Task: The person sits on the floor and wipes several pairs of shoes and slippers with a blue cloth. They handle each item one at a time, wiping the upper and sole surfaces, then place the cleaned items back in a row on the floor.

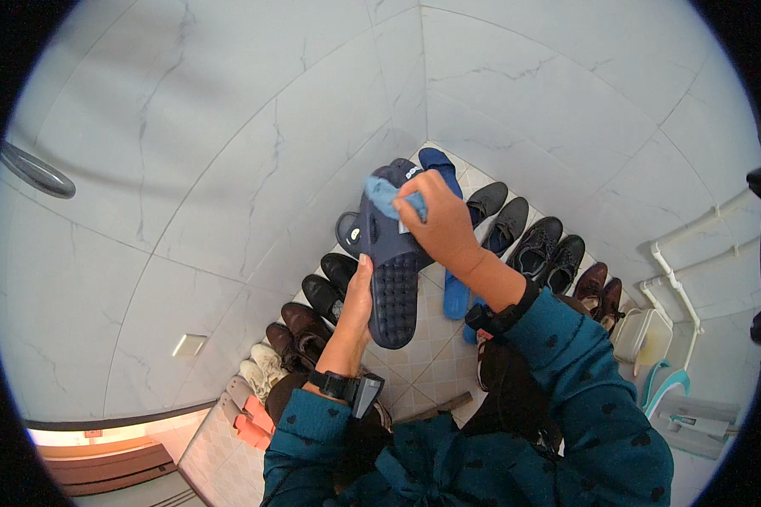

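My left hand (357,298) grips the edge of a dark navy slide sandal (394,291), whose studded footbed faces up and whose heel points toward me. In my right hand (437,222) a light blue cloth (383,195) is pinched, lying against the strap end of the sandal. White lettering shows on the strap near my right fingers. Behind the held sandal sits another dark slide (349,232) with a small pale badge, partly hidden. Blue slippers (441,166) stand on the floor beyond my right hand.
Black shoes (322,298), brown shoes (305,322), cream shoes (267,361) and grey-pink slides (246,405) line the left wall. Along the right wall stand black shoes (507,222), black lace-ups (536,244) and brown shoes (591,282). White pipes (672,279) and a plastic container (640,336) are farther right.
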A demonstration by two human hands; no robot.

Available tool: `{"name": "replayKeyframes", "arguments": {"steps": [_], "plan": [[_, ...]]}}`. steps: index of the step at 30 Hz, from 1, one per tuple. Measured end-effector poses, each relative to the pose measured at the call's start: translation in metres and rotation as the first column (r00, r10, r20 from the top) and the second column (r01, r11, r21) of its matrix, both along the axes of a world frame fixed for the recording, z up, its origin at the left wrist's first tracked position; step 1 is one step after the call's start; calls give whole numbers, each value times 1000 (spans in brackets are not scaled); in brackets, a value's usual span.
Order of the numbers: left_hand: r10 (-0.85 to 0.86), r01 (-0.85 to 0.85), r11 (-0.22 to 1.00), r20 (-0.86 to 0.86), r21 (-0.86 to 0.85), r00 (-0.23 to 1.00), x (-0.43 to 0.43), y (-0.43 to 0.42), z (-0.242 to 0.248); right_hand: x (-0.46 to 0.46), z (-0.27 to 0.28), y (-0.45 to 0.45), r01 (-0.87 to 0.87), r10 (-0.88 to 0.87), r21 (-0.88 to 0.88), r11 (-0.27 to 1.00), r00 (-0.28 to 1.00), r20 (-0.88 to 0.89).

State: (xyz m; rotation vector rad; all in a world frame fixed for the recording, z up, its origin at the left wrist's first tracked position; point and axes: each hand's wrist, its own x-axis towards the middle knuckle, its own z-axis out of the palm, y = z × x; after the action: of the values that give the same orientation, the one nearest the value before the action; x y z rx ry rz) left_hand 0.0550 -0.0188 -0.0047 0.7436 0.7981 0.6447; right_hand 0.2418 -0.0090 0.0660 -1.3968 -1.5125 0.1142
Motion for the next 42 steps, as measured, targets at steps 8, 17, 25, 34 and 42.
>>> {"name": "replayKeyframes", "arguments": {"steps": [8,17,25,34,42], "plan": [[-13,103,975,410,-197,912,4,-3,28,10,-14,6,25,-41,-73,997,973,-226],[32,235,924,675,-300,737,1,-7,45,42,-30,22,-10,-65,-198,980,927,-368],[42,228,917,646,-328,762,-2,-6,38,33,-5,24,-81,61,-33,996,917,-394],[188,44,953,699,-299,690,-9,4,21,-18,-5,-26,-312,236,-123,942,877,-419],[235,-211,972,519,-106,822,-19,24,13,-6,-8,-45,-618,496,-389,683,783,-375]]}}
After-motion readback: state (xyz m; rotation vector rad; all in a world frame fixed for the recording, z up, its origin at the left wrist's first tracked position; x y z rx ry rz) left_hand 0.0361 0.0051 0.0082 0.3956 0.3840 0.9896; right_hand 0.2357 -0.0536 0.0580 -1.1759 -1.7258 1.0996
